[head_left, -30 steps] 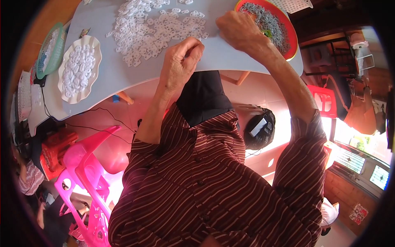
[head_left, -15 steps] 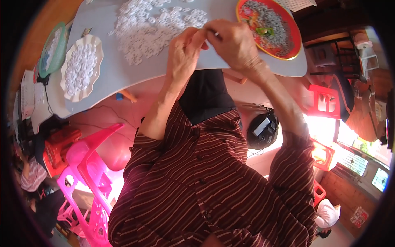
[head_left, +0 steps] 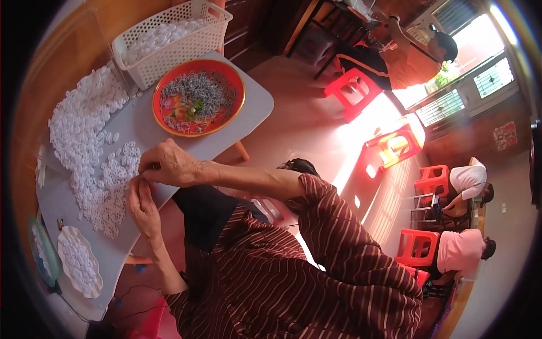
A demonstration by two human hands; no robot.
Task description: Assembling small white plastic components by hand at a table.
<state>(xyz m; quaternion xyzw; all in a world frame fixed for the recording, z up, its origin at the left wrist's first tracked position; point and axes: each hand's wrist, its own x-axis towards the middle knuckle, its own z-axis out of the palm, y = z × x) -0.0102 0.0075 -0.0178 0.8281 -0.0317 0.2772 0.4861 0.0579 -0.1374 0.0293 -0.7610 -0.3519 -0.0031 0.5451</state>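
Observation:
My left hand (head_left: pixel 144 208) and my right hand (head_left: pixel 172 164) meet at the fingertips over the near edge of the grey table (head_left: pixel 257 101). Both are closed in a pinch. Whatever lies between the fingers is too small and covered to make out. Just beyond them spreads a large heap of small white oval plastic pieces (head_left: pixel 84 141). Past my right hand sits a round red tray (head_left: pixel 239 93) with a yellow rim, holding many small grey metal-looking pieces and something green and yellow.
A white slatted basket (head_left: pixel 180 56) of white pieces stands at the table's far end. At the near left are a scalloped plate (head_left: pixel 99 282) of white pieces and a green basket (head_left: pixel 51 248). Red stools (head_left: pixel 353 93) and several seated people occupy the right side.
The view has swung to the right, bringing the white basket and more of the room into sight. My hands stay together at the fingertips beside the white heap.

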